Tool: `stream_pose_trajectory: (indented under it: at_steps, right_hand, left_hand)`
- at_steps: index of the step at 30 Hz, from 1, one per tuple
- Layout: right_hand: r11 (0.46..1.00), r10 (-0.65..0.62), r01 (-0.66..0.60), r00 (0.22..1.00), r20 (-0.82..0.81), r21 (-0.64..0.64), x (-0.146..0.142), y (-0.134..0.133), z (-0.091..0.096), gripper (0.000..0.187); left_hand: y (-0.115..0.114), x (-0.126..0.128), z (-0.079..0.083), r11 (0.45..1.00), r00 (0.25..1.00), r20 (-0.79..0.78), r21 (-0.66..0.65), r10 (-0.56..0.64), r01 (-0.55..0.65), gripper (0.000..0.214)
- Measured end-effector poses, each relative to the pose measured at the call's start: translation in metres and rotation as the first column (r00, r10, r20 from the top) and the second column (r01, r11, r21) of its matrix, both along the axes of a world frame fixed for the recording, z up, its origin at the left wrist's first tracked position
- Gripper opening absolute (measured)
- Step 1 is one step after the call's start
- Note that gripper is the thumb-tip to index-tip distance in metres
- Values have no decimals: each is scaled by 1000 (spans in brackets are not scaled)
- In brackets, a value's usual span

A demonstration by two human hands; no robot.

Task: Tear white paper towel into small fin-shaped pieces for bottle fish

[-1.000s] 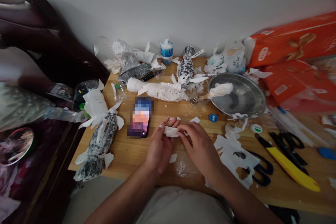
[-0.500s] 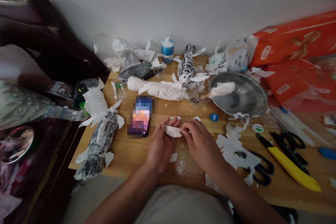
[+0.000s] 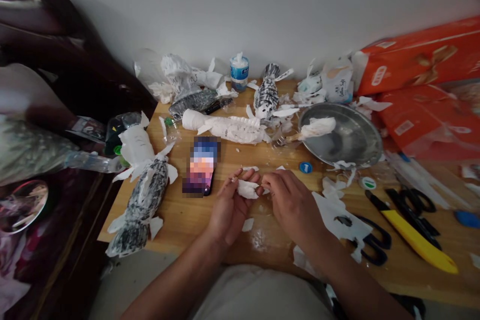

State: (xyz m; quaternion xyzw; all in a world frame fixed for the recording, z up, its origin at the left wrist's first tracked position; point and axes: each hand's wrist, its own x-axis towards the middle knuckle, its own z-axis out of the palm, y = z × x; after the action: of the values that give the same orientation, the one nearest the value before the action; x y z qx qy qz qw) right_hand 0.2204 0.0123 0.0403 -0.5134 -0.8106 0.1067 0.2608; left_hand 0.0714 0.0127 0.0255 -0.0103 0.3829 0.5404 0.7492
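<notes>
Above the near middle of the wooden table, my left hand is turned partly palm up, with its thumb and fingers closed around a small folded piece of white paper. Just right of it, my right hand is pinched, and a small white paper bit shows at its fingertips; whether that bit joins the folded piece, I cannot tell. A phone with a lit, blurred screen lies left of my hands. Paper-wrapped fish-like shapes lie around: a black-and-white one, a white one and another striped one.
A metal bowl with a white-tipped brush across its rim stands at right. Scissors, a yellow-handled cutter and torn white paper lie near my right arm. A blue-labelled bottle and red bags sit farther back.
My right hand has shifted slightly right, away from the folded paper's end, and turned a little. My left hand and the paper have hardly moved.
</notes>
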Motion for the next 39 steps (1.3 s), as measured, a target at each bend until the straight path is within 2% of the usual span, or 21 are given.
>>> stream_pose_trajectory:
  at_steps: [5, 10, 15, 22, 28, 34, 39]
  right_hand:
    - [992, 45, -60, 991, -130, -109, -2, 0, -3, 15]
    - [975, -39, -12, 973, -226, -220, -6, -6, -11, 13]
    - [983, -6, -41, 968, -251, -178, -7, -6, -12, 32]
    - [982, -43, -11, 960, -278, -190, -5, -4, -9, 9]
    - [987, -123, 77, 929, -349, -144, -4, -2, -1, 6]
    - [994, 27, -65, 923, -384, -89, -13, -4, -5, 12]
    - [992, 81, -109, 943, -323, -69, -16, -3, -8, 15]
  left_hand:
    - [1, -3, -1, 999, 1000, -14, 33, 4, -4, 23]
    - [0, -6, 1, 995, 1000, -3, 97, 14, -13, 30]
    - [1, -6, 0, 992, 1000, 10, 126, -20, 18, 36]
    - [1, -6, -2, 990, 998, 56, 137, -33, 25, 41]
    - [2, -8, -2, 992, 994, 102, 124, -33, 21, 51]
    - [3, -8, 1, 994, 989, 139, 100, -59, 45, 68]
    - [3, -6, 2, 996, 990, 125, 62, -70, 63, 49]
